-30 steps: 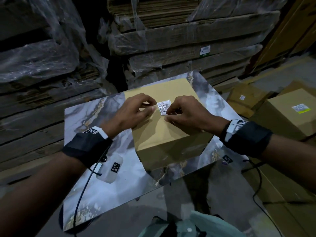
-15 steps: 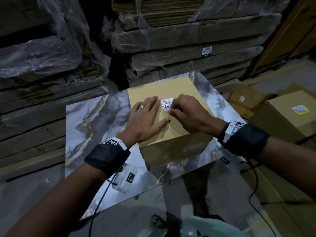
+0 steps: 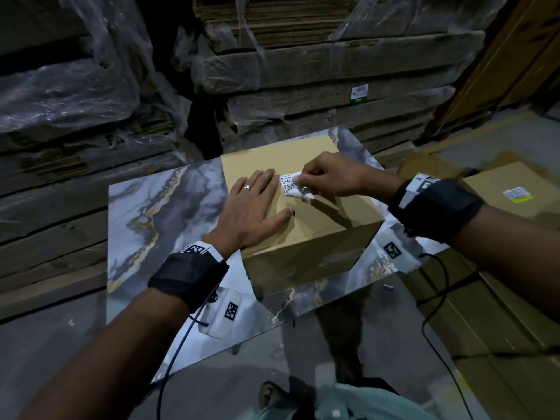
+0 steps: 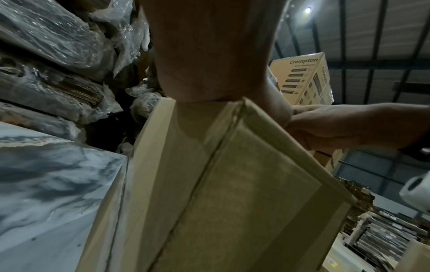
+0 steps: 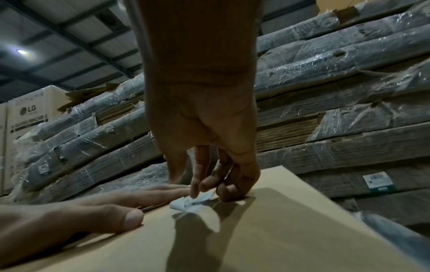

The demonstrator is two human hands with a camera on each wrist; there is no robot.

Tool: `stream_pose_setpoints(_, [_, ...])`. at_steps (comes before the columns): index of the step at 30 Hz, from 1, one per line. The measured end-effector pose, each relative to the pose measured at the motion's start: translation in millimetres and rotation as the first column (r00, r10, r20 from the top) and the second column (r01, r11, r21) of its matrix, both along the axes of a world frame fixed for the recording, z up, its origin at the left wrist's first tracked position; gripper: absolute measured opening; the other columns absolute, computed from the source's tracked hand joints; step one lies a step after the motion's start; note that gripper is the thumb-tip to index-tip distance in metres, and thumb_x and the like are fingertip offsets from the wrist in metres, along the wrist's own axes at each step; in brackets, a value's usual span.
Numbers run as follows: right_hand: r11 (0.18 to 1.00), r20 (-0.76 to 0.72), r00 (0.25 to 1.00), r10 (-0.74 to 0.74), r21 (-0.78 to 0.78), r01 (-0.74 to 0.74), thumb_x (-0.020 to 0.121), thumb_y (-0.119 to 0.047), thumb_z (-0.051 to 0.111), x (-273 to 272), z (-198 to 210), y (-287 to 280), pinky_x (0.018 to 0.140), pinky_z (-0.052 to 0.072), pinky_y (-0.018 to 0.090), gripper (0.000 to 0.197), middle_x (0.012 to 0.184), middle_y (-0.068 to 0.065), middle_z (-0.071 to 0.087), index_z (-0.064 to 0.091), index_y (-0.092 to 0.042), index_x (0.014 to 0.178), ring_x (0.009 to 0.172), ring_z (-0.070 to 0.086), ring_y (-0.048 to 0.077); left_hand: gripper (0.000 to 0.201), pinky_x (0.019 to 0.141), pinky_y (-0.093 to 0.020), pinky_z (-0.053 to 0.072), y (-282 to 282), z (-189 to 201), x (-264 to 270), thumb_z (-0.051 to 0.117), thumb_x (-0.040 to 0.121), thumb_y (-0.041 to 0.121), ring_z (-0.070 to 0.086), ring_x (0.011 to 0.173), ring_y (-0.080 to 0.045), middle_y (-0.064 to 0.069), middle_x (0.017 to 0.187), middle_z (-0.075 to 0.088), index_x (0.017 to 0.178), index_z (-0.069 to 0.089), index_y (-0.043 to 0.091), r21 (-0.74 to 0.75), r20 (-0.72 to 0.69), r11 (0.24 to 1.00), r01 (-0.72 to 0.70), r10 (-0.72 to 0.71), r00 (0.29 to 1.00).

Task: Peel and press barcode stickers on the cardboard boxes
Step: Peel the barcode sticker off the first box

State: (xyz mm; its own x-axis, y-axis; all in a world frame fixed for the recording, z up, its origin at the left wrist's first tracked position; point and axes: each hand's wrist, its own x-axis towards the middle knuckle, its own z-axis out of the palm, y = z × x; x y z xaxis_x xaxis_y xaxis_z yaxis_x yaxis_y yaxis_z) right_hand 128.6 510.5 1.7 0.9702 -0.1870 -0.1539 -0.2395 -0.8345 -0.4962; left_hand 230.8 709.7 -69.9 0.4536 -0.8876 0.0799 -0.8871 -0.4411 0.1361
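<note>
A plain cardboard box (image 3: 318, 234) sits on the marble-patterned table (image 3: 157, 213). My left hand (image 3: 257, 207) lies flat with straight fingers on the box top (image 5: 267, 239), left of a white barcode sticker (image 3: 289, 184). My right hand (image 3: 327, 178) pinches the sticker's right edge with curled fingers (image 5: 204, 182); the sticker (image 5: 188, 201) is partly lifted and crumpled off the cardboard, with a strip of backing trailing toward me. The left wrist view shows the box side (image 4: 232, 193) under my palm.
Shrink-wrapped stacks of flattened cardboard (image 3: 303, 71) stand close behind the table. More boxes (image 3: 509, 189) with labels sit at the right on the floor. Cables hang from both wristbands. A small scrap (image 3: 388, 287) lies by the table's near right edge.
My left hand let go of the sticker and flattened on the box top. My right hand shifted slightly away and right while still pinching the sticker.
</note>
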Motion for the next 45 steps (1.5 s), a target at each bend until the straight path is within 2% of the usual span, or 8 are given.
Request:
stream_pose_setpoints(5, [0.996,0.139,0.99,-0.003,-0.092,0.016,0.08,-0.042,0.086,-23,-14,7,0.058,0.042,0.018,0.033,0.085,0.0,0.077,0.081,-0.017,0.1,0.071,0.064,0.008,0.096,0.125,-0.041,0.006,-1,0,1,0.011,0.086,0.076,0.011,0.155,-0.018,0.0,0.169,0.014,0.161,0.02,0.016,-0.003,-0.003,1.0,-0.011,0.011,1.0])
stream_pose_setpoints(9, [0.992,0.305,0.949,-0.082,-0.065,0.107,0.088,-0.033,0.077,-29,-30,17,0.061,0.051,0.036,0.016,0.078,-0.001,0.076,0.082,-0.018,0.085,0.067,0.063,0.012,0.096,0.124,-0.04,0.005,-3,0,1,0.012,0.085,0.076,0.011,0.155,-0.017,0.0,0.169,0.015,0.161,0.021,0.017,-0.003,-0.006,1.0,-0.017,0.017,1.0])
stream_pose_setpoints(18, [0.985,0.138,0.99,0.042,-0.174,-0.018,0.093,-0.022,0.065,-15,-22,12,0.065,0.048,0.044,0.019,0.081,0.009,0.07,0.07,-0.008,0.082,0.072,0.061,0.029,0.095,0.124,-0.04,0.006,-2,1,0,0.012,0.085,0.075,0.012,0.155,-0.018,0.0,0.168,0.018,0.16,0.023,0.017,-0.017,-0.012,1.0,-0.022,0.022,1.0])
stream_pose_setpoints(27, [0.971,-0.04,0.993,0.113,-0.207,-0.119,0.099,-0.022,0.065,3,-1,2,0.072,0.044,0.033,0.018,0.092,0.004,0.068,0.075,-0.007,0.098,0.083,0.059,0.019,0.094,0.124,-0.042,0.008,-2,0,0,0.013,0.086,0.075,0.014,0.154,-0.019,-0.001,0.168,0.019,0.16,0.025,0.017,-0.024,-0.003,1.0,-0.016,0.016,1.0])
stream_pose_setpoints(33, [0.963,-0.042,0.986,0.16,-0.213,-0.165,0.1,-0.02,0.062,6,2,-1,0.07,0.034,0.03,0.013,0.085,0.0,0.059,0.065,-0.015,0.089,0.08,0.053,0.019,0.094,0.125,-0.042,0.009,-2,1,0,0.012,0.086,0.075,0.015,0.154,-0.019,0.0,0.168,0.02,0.16,0.026,0.018,-0.034,0.0,0.999,-0.018,0.018,1.0])
stream_pose_setpoints(39, [0.984,0.0,0.988,0.157,-0.083,-0.156,0.107,-0.028,0.051,-5,3,-10,0.069,0.049,0.038,0.022,0.087,0.002,0.065,0.067,-0.014,0.107,0.075,0.063,0.022,0.093,0.125,-0.042,0.009,-1,-2,1,0.014,0.087,0.074,0.015,0.154,-0.019,-0.001,0.168,0.02,0.16,0.025,0.018,-0.034,0.006,0.999,-0.017,0.017,1.0])
stream_pose_setpoints(41, [0.991,0.006,0.992,0.13,-0.011,-0.13,0.105,-0.035,0.056,-10,4,-16,0.068,0.054,0.031,0.024,0.09,-0.001,0.071,0.07,-0.016,0.109,0.076,0.066,0.015,0.093,0.125,-0.042,0.009,-2,-2,1,0.014,0.087,0.074,0.014,0.154,-0.019,-0.001,0.168,0.019,0.16,0.023,0.018,-0.028,0.006,0.999,-0.017,0.018,1.0])
stream_pose_setpoints(45, [0.985,0.104,0.985,0.137,-0.119,-0.125,0.089,-0.04,0.078,-14,-14,-12,0.063,0.044,0.021,0.022,0.088,-0.006,0.073,0.077,-0.019,0.098,0.074,0.06,0.004,0.094,0.124,-0.041,0.008,-2,0,0,0.014,0.086,0.074,0.014,0.154,-0.019,-0.001,0.168,0.018,0.16,0.024,0.017,-0.025,0.008,0.999,-0.02,0.02,1.0])
